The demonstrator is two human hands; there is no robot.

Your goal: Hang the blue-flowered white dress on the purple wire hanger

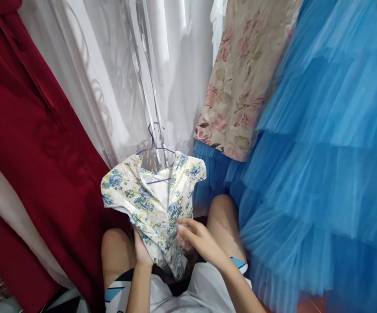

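A cream floral dress [152,208] with blue roses, short cap sleeves and a V neckline hangs on a thin purple hanger [153,147]. Its lower part is bunched and tilted toward my lap, so its full length is hidden. My left hand [142,250] grips the dress at its left side, with the fingers behind the cloth. At the right front of the bodice is my right hand [191,237], fingers apart and slightly bent, the tips at or just over the fabric.
Red cloth [45,130] hangs at the left, and white fabric [178,74] with shiny ribbons [145,78] fills the back. On the right hang a beige floral garment [234,95] and a large tiered blue tulle skirt [318,174]. My bare knees [224,217] flank the dress.
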